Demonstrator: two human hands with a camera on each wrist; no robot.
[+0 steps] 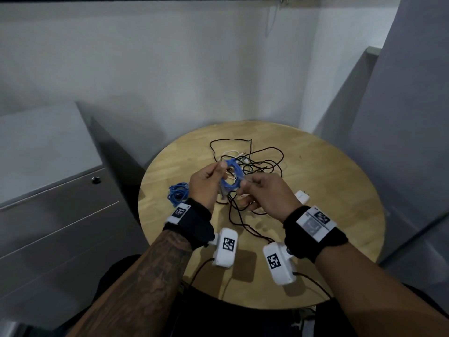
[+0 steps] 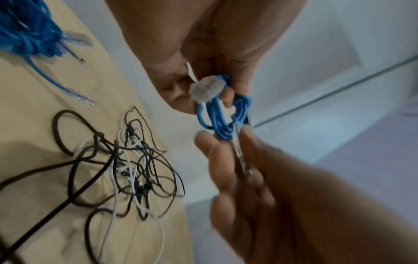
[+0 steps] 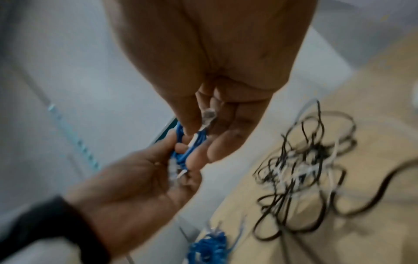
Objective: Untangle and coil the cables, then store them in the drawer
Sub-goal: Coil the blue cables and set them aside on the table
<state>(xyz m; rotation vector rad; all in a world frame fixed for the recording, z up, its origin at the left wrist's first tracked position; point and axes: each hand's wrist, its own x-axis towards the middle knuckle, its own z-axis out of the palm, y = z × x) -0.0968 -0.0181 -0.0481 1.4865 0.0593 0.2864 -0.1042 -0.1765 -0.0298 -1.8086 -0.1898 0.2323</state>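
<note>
A small coil of blue cable (image 1: 230,177) (image 2: 222,114) (image 3: 185,151) hangs between both hands above the round wooden table (image 1: 328,181). My left hand (image 1: 206,184) (image 2: 203,84) grips the coil, with one clear plug (image 2: 207,89) at its fingertips. My right hand (image 1: 263,190) (image 3: 203,125) pinches the cable's other clear plug (image 3: 209,116). On the table behind lies a tangle of black and white cables (image 1: 252,164) (image 2: 126,169) (image 3: 305,169). A second coiled blue cable (image 1: 178,193) (image 2: 27,30) (image 3: 209,248) rests at the table's left edge.
A grey drawer cabinet (image 1: 60,215) with a round lock (image 1: 96,180) stands left of the table, its drawers closed. A white adapter (image 1: 302,197) lies on the table near my right wrist. Grey partitions (image 1: 388,117) rise at the right.
</note>
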